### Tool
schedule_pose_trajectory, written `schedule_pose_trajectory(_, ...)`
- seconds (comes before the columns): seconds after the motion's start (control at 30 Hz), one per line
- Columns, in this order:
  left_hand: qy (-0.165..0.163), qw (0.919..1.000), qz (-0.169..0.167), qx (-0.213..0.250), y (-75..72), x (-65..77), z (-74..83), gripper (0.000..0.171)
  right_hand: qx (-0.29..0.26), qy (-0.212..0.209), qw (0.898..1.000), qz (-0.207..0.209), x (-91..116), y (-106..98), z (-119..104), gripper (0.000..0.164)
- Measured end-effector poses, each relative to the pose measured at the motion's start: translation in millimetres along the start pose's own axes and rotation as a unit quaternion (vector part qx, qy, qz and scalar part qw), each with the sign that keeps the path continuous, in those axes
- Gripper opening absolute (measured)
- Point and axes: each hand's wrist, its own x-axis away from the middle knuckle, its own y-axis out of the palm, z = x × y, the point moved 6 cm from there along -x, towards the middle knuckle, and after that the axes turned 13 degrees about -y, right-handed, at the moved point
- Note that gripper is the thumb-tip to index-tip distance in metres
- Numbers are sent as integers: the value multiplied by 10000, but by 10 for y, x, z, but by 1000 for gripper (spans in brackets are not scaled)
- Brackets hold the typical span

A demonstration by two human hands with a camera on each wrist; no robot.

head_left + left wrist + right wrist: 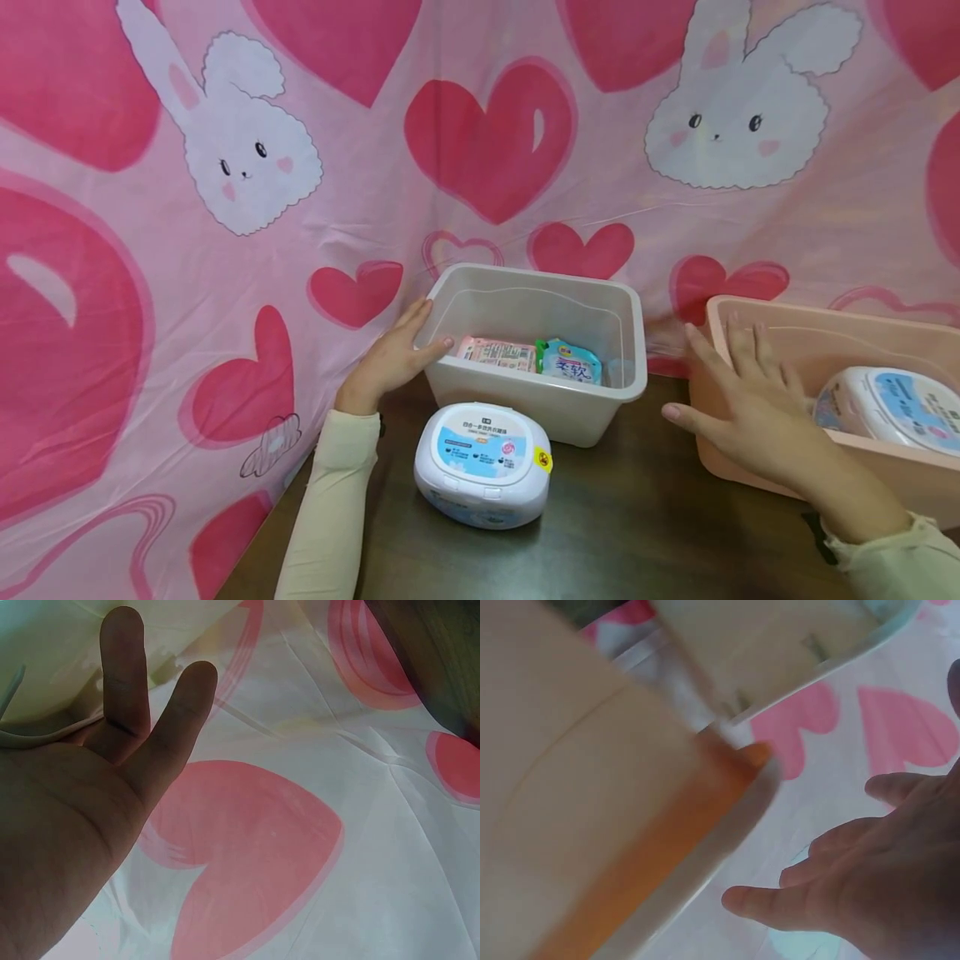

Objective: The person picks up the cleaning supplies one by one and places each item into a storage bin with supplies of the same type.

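My left hand is at the left end of a pale grey plastic bin, its thumb at the rim and its fingers extended along the side. Inside that bin lie a pink packet and a blue-and-green packet. A white lidded tub with a blue label stands on the table just in front. My right hand, fingers spread, is over the left end of a peach plastic bin; in the right wrist view it appears apart from the bins. A similar white tub sits inside the peach bin.
Both bins stand on a dark brown table, with a gap between them. Pink cloth printed with hearts and rabbits hangs behind and along the left side, close to the grey bin.
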Motion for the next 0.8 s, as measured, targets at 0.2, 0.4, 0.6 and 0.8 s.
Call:
schedule_pose_trajectory(0.2,0,10000,-16,-14,-3,-7,-4,93,208,49,9998,2,178,-2,229,111)
schedule_pose_trajectory(0.4,-15,10000,9,-81,-22,-6,-29,92,379,188,9991,97,335,-22,447,113)
schedule_pose_trajectory(0.6,-27,10000,42,-79,-53,6,-57,91,546,399,9977,110,487,-59,647,107)
schedule_pose_trajectory(0.8,2,10000,45,-33,-75,25,-74,92,747,263,9966,208,650,-88,831,94)
